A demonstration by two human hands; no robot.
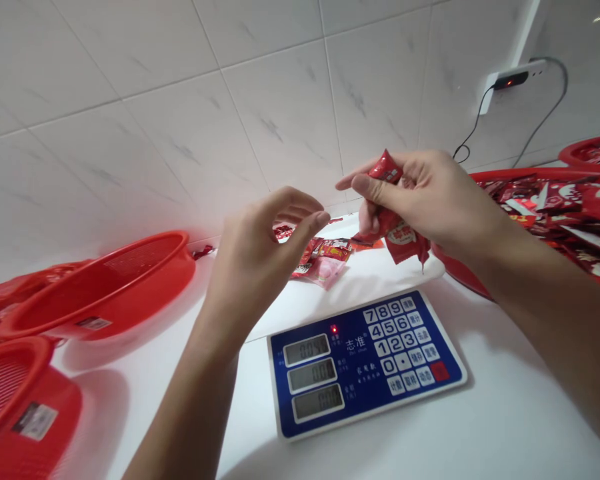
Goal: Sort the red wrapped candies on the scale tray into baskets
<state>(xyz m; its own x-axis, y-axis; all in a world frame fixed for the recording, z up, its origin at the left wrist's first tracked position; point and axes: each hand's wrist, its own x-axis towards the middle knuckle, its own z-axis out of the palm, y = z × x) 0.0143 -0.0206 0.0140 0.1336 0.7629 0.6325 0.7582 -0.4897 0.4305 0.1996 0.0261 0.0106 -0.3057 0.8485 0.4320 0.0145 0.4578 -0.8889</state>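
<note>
Several small red packets (403, 240) are gripped in my right hand (430, 193), some poking out above the thumb and some hanging below the palm. My left hand (260, 253) hovers to the left with its fingers curved and a small gap at the thumb; nothing shows in it. Beneath both hands is the white platform of a digital scale (320, 427). On that platform lie red packets and a pink packet (327, 272), partly hidden by my left hand. The scale's blue panel carries number keys and three displays, the lower two seeming to read 0.00.
A large red basket (473, 283) full of red packets stands at the right, with another red basket (575, 153) behind it. Two red plastic baskets (145, 293) stand at the left. The tiled wall (280, 100) carries a power strip (535, 68) with cables.
</note>
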